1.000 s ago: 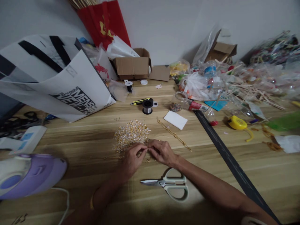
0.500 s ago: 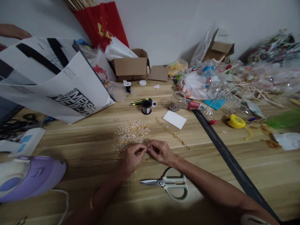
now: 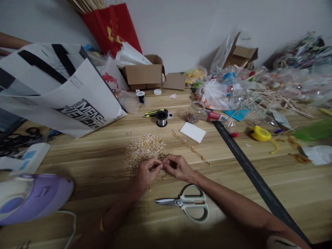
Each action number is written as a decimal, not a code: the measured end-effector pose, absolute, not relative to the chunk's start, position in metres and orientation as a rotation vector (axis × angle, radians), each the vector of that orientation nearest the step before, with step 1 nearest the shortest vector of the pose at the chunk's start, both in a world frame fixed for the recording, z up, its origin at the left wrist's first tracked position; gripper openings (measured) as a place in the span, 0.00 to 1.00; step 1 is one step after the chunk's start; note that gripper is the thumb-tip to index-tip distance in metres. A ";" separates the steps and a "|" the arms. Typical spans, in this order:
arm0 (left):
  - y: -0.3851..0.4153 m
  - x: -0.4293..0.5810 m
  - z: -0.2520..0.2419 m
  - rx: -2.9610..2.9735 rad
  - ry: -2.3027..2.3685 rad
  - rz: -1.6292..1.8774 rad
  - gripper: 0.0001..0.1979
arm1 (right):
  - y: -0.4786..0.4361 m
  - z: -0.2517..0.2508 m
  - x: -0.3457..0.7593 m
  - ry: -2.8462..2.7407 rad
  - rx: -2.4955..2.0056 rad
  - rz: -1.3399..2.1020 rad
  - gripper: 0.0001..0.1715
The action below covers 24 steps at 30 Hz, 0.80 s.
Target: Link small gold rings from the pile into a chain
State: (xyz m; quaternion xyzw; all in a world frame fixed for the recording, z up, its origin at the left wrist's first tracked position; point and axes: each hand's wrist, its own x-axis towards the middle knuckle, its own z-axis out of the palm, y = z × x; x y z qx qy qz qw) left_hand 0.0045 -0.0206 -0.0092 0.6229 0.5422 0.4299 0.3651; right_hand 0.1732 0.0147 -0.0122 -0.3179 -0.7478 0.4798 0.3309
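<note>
My left hand (image 3: 147, 173) and my right hand (image 3: 179, 168) meet fingertip to fingertip, both in a pinch. Whatever lies between the fingers is too small to make out. Just below them a thin gold beaded chain (image 3: 164, 178) rests on the table, partly hidden by my left hand. Right behind my left hand is a heap of small gold and clear beaded pieces (image 3: 145, 147). Another gold chain (image 3: 192, 149) lies stretched out beyond my right hand. Scissors with pale green handles (image 3: 193, 202) lie near my right forearm, blades pointing left.
Behind the heap stand a wire spool (image 3: 162, 118), a cutter knife (image 3: 153, 113) and a bead jar (image 3: 195, 112). A white card (image 3: 193, 132) and yellow tape measure (image 3: 260, 133) lie to the right. A large white bag (image 3: 77, 103) stands left, another person's arm (image 3: 14, 40) behind it.
My two hands keep their pinch in nearly the same place. Behind the white bag, the other person's hand has dropped out of sight, leaving the forearm showing.
</note>
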 end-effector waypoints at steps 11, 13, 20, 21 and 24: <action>-0.015 0.004 -0.007 1.208 1.317 1.100 0.06 | 0.018 -0.006 0.171 -1.667 -0.804 1.544 0.13; -0.014 0.004 -0.006 1.209 1.333 1.099 0.06 | 0.018 -0.006 0.171 -1.651 -0.794 1.555 0.13; -0.014 0.003 -0.007 1.310 1.372 1.129 0.04 | 0.016 -0.007 0.170 -1.642 -0.795 1.523 0.15; -0.015 0.003 -0.008 1.334 1.385 1.139 0.04 | 0.016 -0.008 0.169 -1.647 -0.801 1.518 0.15; -0.016 0.004 -0.009 1.396 1.420 1.173 0.02 | 0.015 -0.010 0.169 -1.658 -0.814 1.502 0.16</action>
